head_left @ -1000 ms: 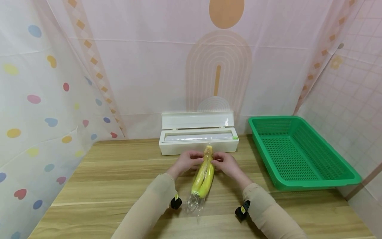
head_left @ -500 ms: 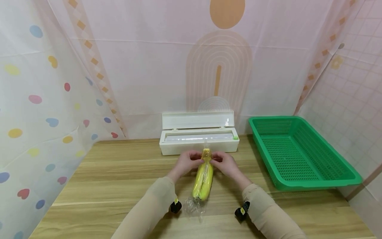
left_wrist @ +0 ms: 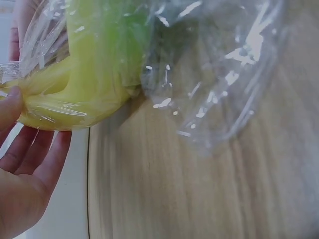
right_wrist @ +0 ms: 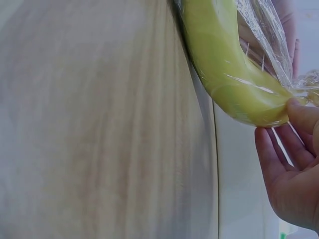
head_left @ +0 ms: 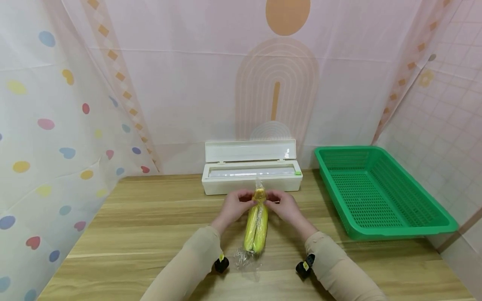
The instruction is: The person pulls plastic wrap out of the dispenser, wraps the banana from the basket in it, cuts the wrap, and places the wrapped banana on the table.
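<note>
A small bunch of yellow bananas (head_left: 256,230) wrapped in clear cling film is held upright-ish between both hands, stem end away from me. My left hand (head_left: 235,205) pinches it near the stem from the left, thumb on top and fingers beneath, as the left wrist view shows on the bananas (left_wrist: 75,99). From the other side my right hand (head_left: 285,205) pinches the same end; in the right wrist view its thumb presses the film on the banana (right_wrist: 224,74). Loose cling film (left_wrist: 214,74) hangs crumpled past the near tips.
Behind the hands stands a white cling film dispenser (head_left: 252,184), its lid (head_left: 250,151) raised and a roll inside. A green perforated basket (head_left: 399,231) sits at the right of the wooden table (head_left: 150,217). Patterned curtains close off the back and sides.
The bananas have turned slightly and now point straighter toward me, their stem end a little lower in view. Both hands keep their pinch and have drawn slightly closer together.
</note>
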{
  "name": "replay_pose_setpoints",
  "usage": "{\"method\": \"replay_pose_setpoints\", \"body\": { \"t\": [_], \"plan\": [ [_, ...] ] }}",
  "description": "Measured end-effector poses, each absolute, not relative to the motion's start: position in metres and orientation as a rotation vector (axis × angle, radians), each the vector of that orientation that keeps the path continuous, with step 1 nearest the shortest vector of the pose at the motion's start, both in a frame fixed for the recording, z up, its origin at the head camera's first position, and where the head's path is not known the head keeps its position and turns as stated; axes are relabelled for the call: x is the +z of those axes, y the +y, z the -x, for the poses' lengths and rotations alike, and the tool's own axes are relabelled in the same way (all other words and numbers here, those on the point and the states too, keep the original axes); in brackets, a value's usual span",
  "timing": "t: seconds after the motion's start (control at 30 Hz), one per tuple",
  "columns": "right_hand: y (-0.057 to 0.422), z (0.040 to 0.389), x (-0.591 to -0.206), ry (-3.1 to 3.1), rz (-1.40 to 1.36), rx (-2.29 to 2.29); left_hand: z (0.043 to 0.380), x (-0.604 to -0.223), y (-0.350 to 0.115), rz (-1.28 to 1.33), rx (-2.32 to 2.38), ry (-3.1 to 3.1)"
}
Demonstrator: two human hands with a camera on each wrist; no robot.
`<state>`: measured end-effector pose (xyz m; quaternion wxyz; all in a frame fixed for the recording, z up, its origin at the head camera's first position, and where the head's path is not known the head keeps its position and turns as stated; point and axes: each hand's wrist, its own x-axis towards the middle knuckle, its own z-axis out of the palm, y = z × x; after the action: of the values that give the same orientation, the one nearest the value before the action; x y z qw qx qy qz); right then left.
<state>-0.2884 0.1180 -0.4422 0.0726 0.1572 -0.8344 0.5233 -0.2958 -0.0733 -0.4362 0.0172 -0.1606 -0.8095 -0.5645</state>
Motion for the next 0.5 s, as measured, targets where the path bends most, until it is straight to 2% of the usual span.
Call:
{"method": "replay_pose_setpoints", "body": {
  "t": [0.5],
  "plan": [
    [0.1148,0.2855,-0.4418,-2.361,-0.601,1.62,0.2873,-0.4383,-0.076,0.628,-1.703,-2.3]
  ]
}}
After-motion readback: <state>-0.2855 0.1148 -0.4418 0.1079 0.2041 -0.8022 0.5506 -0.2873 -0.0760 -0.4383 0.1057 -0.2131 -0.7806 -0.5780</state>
